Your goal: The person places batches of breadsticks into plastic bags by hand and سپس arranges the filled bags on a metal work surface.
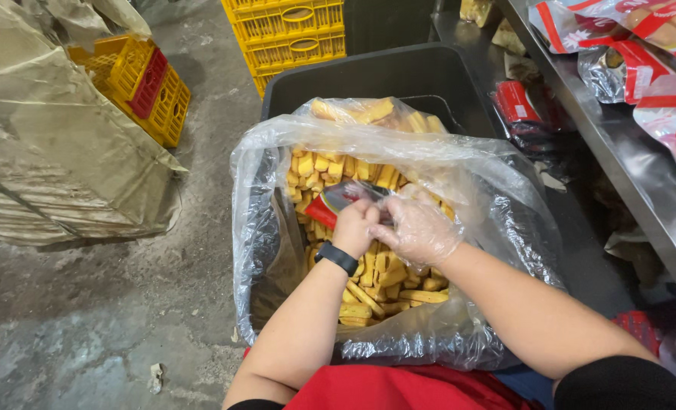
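The fingers of the bare left hand (355,225) and of the right hand (421,230), which wears a thin clear glove, are both pinched on a small red-and-silver packet (336,200) held between them just above a heap of yellow finger-shaped biscuits (376,285). The biscuits fill a clear plastic liner bag (262,228) set inside a black bin (368,76) on the concrete floor (87,334), and a black wristband (337,258) circles the left wrist. Yellow plastic crates (288,30) stand beyond the bin, a crumpled brown tarp (42,137) lies to the left, and more red-and-silver packets (626,53) rest on the steel worktop (641,175) at right.
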